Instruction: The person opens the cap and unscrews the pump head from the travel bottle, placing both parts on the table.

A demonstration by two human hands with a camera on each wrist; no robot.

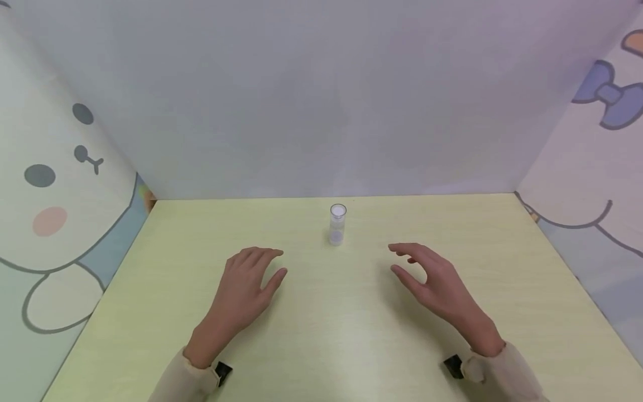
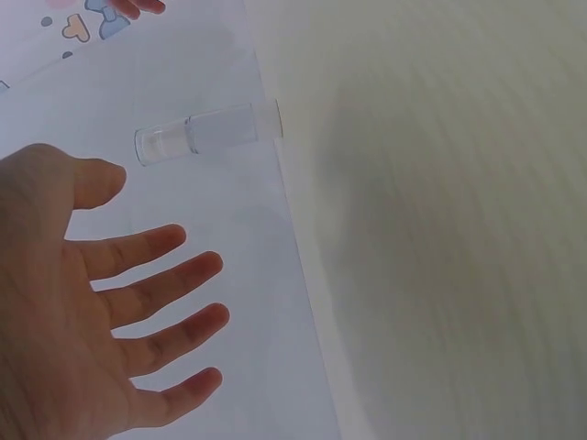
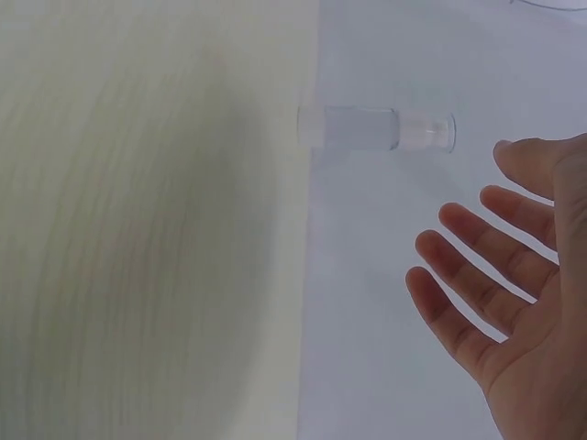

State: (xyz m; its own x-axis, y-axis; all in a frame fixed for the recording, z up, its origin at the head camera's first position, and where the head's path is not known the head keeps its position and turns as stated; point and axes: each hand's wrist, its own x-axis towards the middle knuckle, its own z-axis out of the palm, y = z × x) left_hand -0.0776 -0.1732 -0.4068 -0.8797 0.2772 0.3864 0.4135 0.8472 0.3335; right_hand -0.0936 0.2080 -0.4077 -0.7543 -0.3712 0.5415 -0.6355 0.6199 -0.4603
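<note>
A small clear cylindrical bottle (image 1: pixel 337 224) stands upright towards the back of the table, with a whitish part inside its transparent top. Both wrist views show the same bottle (image 2: pixel 209 131) lying sideways across the picture because of the camera angle. My left hand (image 1: pixel 246 287) is to the near left of it, fingers spread and relaxed, touching nothing. To the near right, my right hand (image 1: pixel 436 282) hovers over the table with loosely bent fingers and thumb apart. Its palm and fingers (image 3: pixel 477 284) hold nothing in the right wrist view.
The pale yellow wood-grain table (image 1: pixel 321 335) meets a plain whitish back panel (image 1: pixel 321 100). Side panels with cartoon animals stand at the left (image 1: pixel 55 223) and right (image 1: pixel 593 184). Each light sleeve has a small black piece at the wrist.
</note>
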